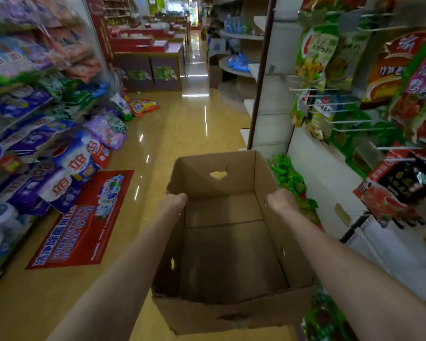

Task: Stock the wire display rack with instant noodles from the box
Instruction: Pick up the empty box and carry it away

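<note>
An open brown cardboard box (221,244) is held out in front of me above the floor, and its inside shows nothing but bare cardboard. My left hand (174,200) grips the left wall near the far corner. My right hand (282,200) grips the right wall opposite; the fingers of both are hidden behind the cardboard. On the right stands the wire display rack (349,119) with metal pegs, hung with bagged noodle packets (389,67). Green packets (290,180) lie low beside the box on the right.
The left side of the aisle is lined by shelves of purple and blue tissue packs (47,153). A red floor sticker (84,217) lies on the glossy yellow floor (187,126). A white pillar (271,94) stands ahead right, red display counters (148,65) farther back.
</note>
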A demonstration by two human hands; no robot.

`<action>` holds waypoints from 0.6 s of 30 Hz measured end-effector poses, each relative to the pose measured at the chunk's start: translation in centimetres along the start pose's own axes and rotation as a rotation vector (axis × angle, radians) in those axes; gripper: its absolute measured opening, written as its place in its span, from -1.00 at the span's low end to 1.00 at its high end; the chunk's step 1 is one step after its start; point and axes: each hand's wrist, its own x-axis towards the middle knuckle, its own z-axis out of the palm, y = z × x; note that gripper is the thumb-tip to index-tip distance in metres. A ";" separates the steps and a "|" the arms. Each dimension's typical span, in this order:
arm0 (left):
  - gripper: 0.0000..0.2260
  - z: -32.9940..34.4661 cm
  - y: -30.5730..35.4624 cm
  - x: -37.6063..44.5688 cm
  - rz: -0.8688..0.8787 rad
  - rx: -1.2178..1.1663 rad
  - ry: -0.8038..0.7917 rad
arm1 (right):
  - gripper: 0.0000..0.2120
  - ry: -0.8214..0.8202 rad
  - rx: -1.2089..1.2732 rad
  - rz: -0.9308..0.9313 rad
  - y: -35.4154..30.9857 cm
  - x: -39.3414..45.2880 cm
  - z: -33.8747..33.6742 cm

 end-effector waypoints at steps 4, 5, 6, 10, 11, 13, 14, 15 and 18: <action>-0.58 1.1 2.1 2.6 -0.025 0.039 0.079 | -0.67 -0.041 -0.048 -0.033 -2.3 4.3 0.9; -0.58 1.1 2.4 3.4 -0.047 0.047 0.098 | -0.67 -0.055 -0.054 -0.039 -2.8 5.2 1.3; -0.58 1.1 2.7 4.2 -0.067 0.046 0.114 | -0.67 -0.072 -0.049 -0.046 -3.3 6.2 1.7; -0.59 0.4 4.1 8.2 -0.092 0.064 0.158 | -0.72 -0.134 -0.029 -0.077 -5.9 9.9 4.1; -0.59 0.1 4.6 9.4 -0.097 0.078 0.160 | -0.70 -0.143 -0.032 -0.073 -6.8 10.8 4.6; -0.58 -0.6 5.5 12.3 -0.095 0.090 0.147 | -0.66 -0.156 -0.045 -0.053 -8.6 12.7 5.6; -0.57 -1.0 5.9 13.9 -0.097 0.084 0.134 | -0.66 -0.151 -0.050 -0.049 -9.6 13.8 6.1; -0.57 -1.3 6.3 15.8 -0.100 0.072 0.125 | -0.66 -0.147 -0.053 -0.044 -10.8 14.8 6.4; -0.58 -2.5 8.2 21.4 -0.093 0.028 0.088 | -0.67 -0.120 -0.047 -0.047 -14.5 18.1 7.0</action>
